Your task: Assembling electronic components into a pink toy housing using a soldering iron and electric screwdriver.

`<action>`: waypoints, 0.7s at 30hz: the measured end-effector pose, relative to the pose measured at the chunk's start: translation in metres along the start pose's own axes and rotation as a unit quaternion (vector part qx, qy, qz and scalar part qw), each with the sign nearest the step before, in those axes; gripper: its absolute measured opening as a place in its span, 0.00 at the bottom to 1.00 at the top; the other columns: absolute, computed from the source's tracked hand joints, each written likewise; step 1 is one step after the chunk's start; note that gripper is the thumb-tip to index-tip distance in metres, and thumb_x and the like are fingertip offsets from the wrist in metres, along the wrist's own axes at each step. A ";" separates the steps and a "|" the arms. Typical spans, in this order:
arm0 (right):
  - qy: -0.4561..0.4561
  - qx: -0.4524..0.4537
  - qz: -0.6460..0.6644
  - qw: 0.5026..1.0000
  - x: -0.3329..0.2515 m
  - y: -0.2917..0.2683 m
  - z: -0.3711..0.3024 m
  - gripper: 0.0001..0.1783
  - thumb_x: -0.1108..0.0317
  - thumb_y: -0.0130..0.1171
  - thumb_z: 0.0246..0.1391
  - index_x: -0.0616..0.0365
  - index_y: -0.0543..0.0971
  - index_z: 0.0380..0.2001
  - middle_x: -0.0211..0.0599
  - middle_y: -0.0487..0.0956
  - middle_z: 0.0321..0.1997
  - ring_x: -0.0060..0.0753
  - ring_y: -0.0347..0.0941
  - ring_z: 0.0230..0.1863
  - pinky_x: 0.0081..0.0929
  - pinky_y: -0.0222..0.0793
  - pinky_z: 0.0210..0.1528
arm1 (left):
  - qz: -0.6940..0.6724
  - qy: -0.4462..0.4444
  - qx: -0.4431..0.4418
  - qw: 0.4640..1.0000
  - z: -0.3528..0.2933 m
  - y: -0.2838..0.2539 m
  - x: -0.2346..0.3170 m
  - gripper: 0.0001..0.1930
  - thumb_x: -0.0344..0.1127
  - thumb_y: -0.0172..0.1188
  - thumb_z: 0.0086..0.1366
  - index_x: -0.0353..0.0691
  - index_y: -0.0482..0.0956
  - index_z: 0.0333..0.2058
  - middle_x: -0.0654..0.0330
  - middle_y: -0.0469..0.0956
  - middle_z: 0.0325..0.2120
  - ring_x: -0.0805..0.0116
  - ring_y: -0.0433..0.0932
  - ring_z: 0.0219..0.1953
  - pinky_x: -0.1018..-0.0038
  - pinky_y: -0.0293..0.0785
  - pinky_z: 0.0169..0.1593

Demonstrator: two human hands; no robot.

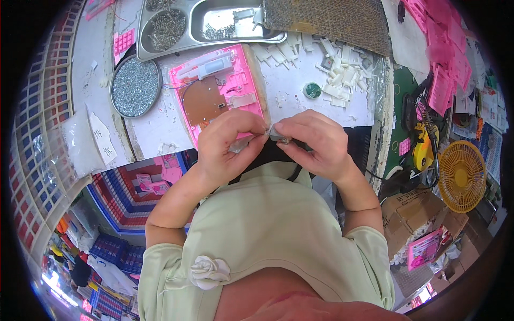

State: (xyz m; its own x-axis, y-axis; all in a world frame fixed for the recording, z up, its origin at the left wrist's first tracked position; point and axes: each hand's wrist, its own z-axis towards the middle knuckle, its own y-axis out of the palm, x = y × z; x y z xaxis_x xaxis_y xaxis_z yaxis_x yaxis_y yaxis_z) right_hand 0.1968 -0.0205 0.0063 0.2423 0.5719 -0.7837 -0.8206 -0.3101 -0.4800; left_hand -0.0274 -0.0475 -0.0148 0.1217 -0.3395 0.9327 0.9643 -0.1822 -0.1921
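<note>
Both hands meet in front of my chest at the table's near edge. My left hand is closed in a pinch, its fingertips on something too small to make out; a translucent plastic piece shows under its palm. Between thumb and fingers, my right hand grips a small grey piece, partly covered by the fingers. The two sets of fingertips nearly touch. Just beyond my left hand lies an open pink plastic housing. It carries a brown circuit board, thin wires and a white plastic part.
A round dish of small screws stands left of the housing. Behind it sits a metal compartment tray with small metal parts. White plastic pieces and a small green round container lie to the right. A yellow fan stands far right.
</note>
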 end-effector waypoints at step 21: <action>-0.090 -0.027 -0.050 0.994 0.016 0.023 0.017 0.23 0.78 0.71 0.48 0.57 0.78 0.49 0.43 0.85 0.46 0.44 0.84 0.42 0.33 0.82 0.41 | 0.101 -0.008 0.089 0.991 -0.010 -0.012 -0.001 0.11 0.20 0.70 0.52 0.36 0.80 0.33 0.53 0.80 0.36 0.58 0.79 0.37 0.68 0.76 0.40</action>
State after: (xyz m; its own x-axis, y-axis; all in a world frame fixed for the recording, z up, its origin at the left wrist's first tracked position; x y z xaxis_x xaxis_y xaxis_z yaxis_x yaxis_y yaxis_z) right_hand 0.1732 -0.0056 -0.0108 0.2210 0.7276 -0.6495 -0.7671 -0.2815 -0.5764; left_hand -0.0414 -0.0545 -0.0169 0.3196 -0.3370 0.8856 0.9456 0.0539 -0.3207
